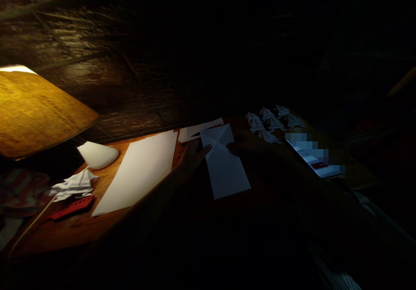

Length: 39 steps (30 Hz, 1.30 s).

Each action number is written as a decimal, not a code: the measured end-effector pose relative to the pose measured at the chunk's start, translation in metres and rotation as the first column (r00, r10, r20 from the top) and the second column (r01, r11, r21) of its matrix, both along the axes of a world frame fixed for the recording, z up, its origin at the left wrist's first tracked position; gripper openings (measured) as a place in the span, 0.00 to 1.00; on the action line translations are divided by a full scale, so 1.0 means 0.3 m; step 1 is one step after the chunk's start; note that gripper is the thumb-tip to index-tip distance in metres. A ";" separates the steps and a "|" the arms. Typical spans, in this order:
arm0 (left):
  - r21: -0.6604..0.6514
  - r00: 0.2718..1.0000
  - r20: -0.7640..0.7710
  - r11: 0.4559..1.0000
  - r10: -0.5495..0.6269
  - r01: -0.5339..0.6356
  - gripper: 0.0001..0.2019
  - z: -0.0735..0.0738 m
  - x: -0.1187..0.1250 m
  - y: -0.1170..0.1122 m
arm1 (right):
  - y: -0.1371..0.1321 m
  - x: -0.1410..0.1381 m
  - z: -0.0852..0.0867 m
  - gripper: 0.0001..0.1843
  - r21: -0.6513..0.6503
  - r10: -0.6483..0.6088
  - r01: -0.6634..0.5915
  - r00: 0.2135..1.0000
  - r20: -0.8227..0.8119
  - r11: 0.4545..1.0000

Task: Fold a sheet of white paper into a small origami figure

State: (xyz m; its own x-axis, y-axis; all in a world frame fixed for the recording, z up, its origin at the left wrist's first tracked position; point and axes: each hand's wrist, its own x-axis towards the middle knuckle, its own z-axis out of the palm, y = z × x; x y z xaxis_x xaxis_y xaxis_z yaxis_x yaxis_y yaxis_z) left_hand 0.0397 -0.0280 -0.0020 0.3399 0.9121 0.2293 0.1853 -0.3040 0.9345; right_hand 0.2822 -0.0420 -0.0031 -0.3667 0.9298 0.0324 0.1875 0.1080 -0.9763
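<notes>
The scene is very dark. A long white folded sheet of paper (224, 164) lies on the wooden table (78, 227), with diagonal creases at its far end. My left hand (194, 154) rests on its left edge near the top, its fingers pressed on the paper. My right hand (248, 148) touches the sheet's right edge beside the creased end, but it is a dark shape and its fingers do not show. A larger blank white sheet (139, 171) lies flat to the left.
Several small folded paper figures (271, 123) stand at the far right. A lit lampshade (35, 112) and its white base (97, 154) stand at left, with crumpled paper (74, 185) and a red flat object (71, 207). A screen (313, 154) lies at right.
</notes>
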 end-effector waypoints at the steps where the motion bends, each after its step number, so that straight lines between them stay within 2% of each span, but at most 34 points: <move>1: -0.008 1.000 -0.002 1.000 0.013 -0.013 0.12 -0.001 -0.001 0.000 | -0.004 -0.001 0.003 0.08 0.018 0.031 -0.031 1.000 0.003 0.999; 3: -0.018 1.000 0.003 0.999 0.028 -0.028 0.11 -0.005 -0.003 0.001 | -0.010 -0.005 0.008 0.10 0.075 0.055 -0.057 0.998 0.028 0.996; 7: -0.040 0.998 0.043 0.998 0.054 -0.052 0.12 -0.011 -0.004 0.006 | -0.011 -0.019 0.012 0.13 0.260 -0.023 0.004 0.997 0.071 0.966; 12: -0.078 0.991 0.115 0.995 0.069 -0.061 0.15 -0.018 -0.004 0.009 | -0.022 -0.033 -0.001 0.13 0.500 -0.191 0.074 0.963 0.188 0.863; 17: -0.094 0.989 0.126 0.993 0.079 -0.067 0.14 -0.026 -0.002 0.012 | -0.045 -0.046 0.008 0.09 0.636 -0.288 0.025 0.905 0.314 0.772; 22: -0.132 0.983 0.173 0.990 0.067 -0.044 0.13 -0.039 0.007 0.020 | -0.073 -0.066 0.040 0.09 0.663 -0.334 0.040 0.885 0.324 0.748; 26: -0.254 0.929 0.359 0.967 0.087 0.008 0.09 -0.047 0.005 0.026 | -0.073 -0.074 0.034 0.15 0.633 -0.220 0.008 0.941 0.256 0.774; 29: -0.346 0.885 0.458 0.933 0.082 0.093 0.11 -0.042 0.000 0.029 | -0.062 -0.068 0.018 0.18 0.622 -0.149 -0.032 0.960 0.237 0.782; 32: -0.386 0.873 0.485 0.909 0.054 0.159 0.14 -0.029 -0.002 0.031 | -0.062 -0.063 0.014 0.22 0.663 -0.158 -0.060 0.952 0.264 0.746; 35: -0.389 0.867 0.495 0.907 0.057 0.162 0.15 -0.014 -0.002 0.031 | -0.076 -0.067 0.029 0.27 0.696 -0.177 -0.087 0.938 0.298 0.712; 39: -0.441 0.854 0.519 0.866 0.032 0.235 0.18 0.014 0.001 0.018 | -0.091 -0.073 0.048 0.33 0.693 -0.179 -0.135 0.915 0.362 0.708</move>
State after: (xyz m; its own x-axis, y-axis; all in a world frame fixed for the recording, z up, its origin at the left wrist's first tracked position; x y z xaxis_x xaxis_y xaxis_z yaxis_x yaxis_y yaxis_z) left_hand 0.0399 -0.0225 0.0021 0.3987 0.9153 -0.0578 -0.3463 0.2086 0.9146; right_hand 0.2603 -0.0693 0.0113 -0.4736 0.7019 0.5319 0.5281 0.7097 -0.4663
